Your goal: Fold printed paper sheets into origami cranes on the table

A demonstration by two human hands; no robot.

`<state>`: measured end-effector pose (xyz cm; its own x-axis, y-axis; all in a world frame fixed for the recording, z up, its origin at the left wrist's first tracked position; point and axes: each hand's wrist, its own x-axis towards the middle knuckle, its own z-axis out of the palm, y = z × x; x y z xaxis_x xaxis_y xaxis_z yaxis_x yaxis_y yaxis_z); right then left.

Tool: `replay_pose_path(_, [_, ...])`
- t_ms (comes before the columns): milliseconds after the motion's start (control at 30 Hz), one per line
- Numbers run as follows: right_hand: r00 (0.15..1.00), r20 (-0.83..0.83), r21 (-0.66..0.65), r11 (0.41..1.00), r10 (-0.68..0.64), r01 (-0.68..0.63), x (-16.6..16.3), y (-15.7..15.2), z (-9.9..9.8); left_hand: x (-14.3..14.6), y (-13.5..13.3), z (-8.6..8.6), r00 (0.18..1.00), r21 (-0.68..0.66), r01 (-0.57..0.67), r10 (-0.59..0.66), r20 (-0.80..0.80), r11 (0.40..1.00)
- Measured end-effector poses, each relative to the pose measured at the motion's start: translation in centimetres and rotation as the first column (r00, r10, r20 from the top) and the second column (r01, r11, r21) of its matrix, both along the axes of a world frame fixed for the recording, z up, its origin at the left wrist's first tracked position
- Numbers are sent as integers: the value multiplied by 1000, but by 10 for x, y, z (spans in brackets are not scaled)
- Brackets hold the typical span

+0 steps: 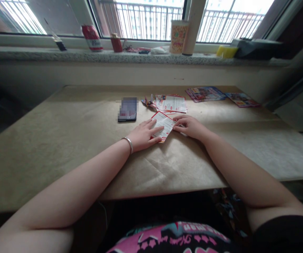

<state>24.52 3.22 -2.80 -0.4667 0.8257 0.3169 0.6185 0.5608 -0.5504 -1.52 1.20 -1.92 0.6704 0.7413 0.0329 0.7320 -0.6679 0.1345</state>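
A white leaflet with red edges [164,124] lies on the brown paper-covered table [62,140] in front of me. My left hand [143,135], a silver bangle on its wrist, rests flat with fingers stretched out, pressing on the leaflet's left side. My right hand [189,126] has its fingers curled and pinched at the leaflet's right edge. Just beyond lies a small stack of similar leaflets [171,103].
A dark phone [127,109] lies left of the leaflets. Colourful flyers [205,93] and another [242,99] lie at the far right. The window sill holds a red can [92,37], a red lighter [116,43], a patterned cup [179,36], a yellow sponge [226,51].
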Motion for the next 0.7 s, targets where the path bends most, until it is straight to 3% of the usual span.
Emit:
replay_pose_path(167, [987,-55,47,987,-153,155,-6,-1,-3,0,0,-2,1000,2,-5,5,4,1000])
replay_pose_path(367, [966,-9,-27,966,-258,258,-10,-3,0,2,0,-1,1000,-9,-10,10,-29,1000])
replay_pose_path(533, [960,15,-76,957,-280,280,-5,-5,8,4,-3,-2,999,5,-29,29,-38,1000])
replay_pose_path(700, [978,-36,-214,958,-204,192,-3,-4,8,8,-7,-3,997,32,-56,57,-47,998])
